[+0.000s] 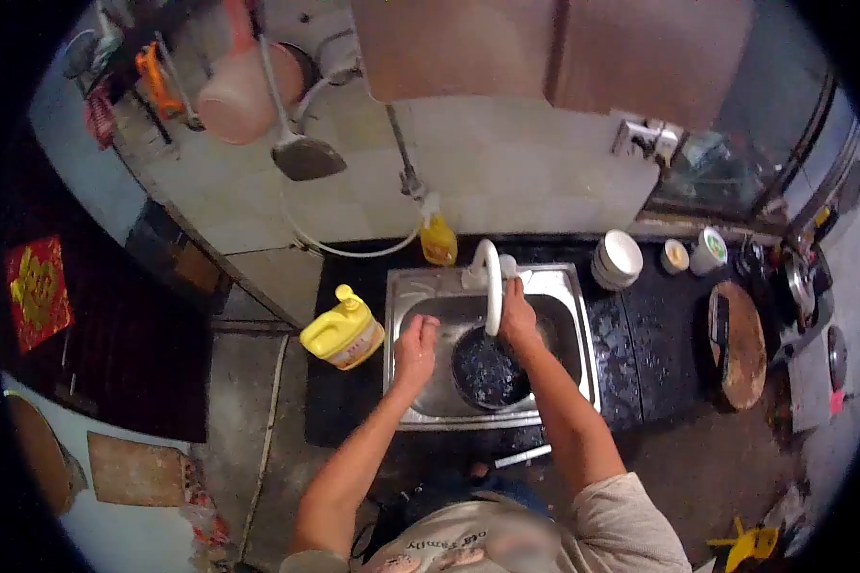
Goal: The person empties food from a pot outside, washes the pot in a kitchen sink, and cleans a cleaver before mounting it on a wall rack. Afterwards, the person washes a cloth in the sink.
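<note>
A steel sink (397, 358) is set in the black counter, with a dark round pot (487, 368) inside it. The white curved faucet (493, 286) arches over the pot. My right hand (518, 315) is raised at the base of the faucet, its fingertips near the tap; whether they grip it is unclear. My left hand (416, 351) hovers over the left part of the sink with its fingers curled in, and what they hold, if anything, is too small to make out. Water and small bubbles seem to show in the pot.
A yellow jug (344, 334) stands left of the sink, and a yellow spray bottle (438, 239) behind it. White stacked bowls (618, 260), small tubs (708, 250) and a wooden board (743, 349) are on the right. A spatula (306, 158) hangs on the wall.
</note>
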The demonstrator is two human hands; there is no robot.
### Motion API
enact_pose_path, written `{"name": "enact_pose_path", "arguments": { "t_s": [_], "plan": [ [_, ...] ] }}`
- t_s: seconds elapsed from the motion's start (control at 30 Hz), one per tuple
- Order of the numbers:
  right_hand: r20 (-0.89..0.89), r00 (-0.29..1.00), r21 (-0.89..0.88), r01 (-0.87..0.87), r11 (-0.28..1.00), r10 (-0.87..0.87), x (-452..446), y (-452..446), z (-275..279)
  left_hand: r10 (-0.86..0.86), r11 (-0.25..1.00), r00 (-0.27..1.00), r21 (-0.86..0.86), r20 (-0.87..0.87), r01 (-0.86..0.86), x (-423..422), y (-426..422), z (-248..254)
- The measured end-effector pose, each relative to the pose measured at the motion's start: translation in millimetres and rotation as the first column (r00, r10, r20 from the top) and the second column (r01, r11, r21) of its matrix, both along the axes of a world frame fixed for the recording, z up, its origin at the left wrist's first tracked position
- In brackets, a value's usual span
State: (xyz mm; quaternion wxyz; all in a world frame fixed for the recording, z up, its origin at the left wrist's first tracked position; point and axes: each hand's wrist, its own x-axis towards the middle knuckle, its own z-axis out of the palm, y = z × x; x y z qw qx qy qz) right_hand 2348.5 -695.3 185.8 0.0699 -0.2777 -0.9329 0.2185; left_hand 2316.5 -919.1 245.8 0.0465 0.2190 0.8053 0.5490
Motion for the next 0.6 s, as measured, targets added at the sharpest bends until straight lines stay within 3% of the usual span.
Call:
{"name": "enact_pose_path", "arguments": {
  "t_s": [0.03, 0.13, 0.2, 0.27, 0.33, 0.37, 0.5, 0.57, 0.6],
  "plan": [
    [0.020, 1.000, 0.011, -0.012, 1.000, 0.012, 3, 1, -4, 0.002, 1.000, 0.998, 0.016, -0.069, -0.001, -3, -2, 1],
    [0.095, 0.996, -0.008, 0.004, 1.000, -0.003, 15, -11, -23, 0.031, 0.993, 0.999, -0.113, -0.021, -0.034, 0, -7, 35],
    [0.133, 0.991, -0.136, 0.003, 0.991, 0.015, 27, -23, -14, 0.024, 0.996, 0.997, -0.085, -0.073, -0.030, 1, -9, 45],
    [0.064, 0.998, -0.238, 0.040, 0.970, -0.025, 31, -34, -7, 0.025, 0.999, 0.984, -0.023, -0.176, -0.029, 2, -10, 56],
    [0.031, 0.996, -0.335, 0.090, 0.938, -0.085, 31, -43, -2, -0.028, 0.995, 0.820, -0.094, -0.572, -0.031, -3, -16, 72],
    [0.027, 0.996, -0.350, 0.085, 0.933, -0.080, 31, -44, -8, -0.071, 0.990, 0.735, -0.136, -0.675, -0.029, -5, -20, 85],
    [0.054, 0.970, -0.157, -0.227, 0.961, 0.238, 28, -49, -42, -0.088, 0.986, 0.579, -0.153, -0.811, -0.064, -18, -48, 119],
    [-0.023, 0.918, -0.026, -0.397, 0.917, 0.397, 29, -47, -46, 0.012, 0.994, 0.507, -0.043, -0.862, -0.097, -29, -71, 130],
    [-0.083, 0.920, -0.114, -0.392, 0.913, 0.384, 27, -47, -44, 0.084, 0.994, 0.478, 0.039, -0.874, -0.102, -37, -82, 131]
  ]
}}
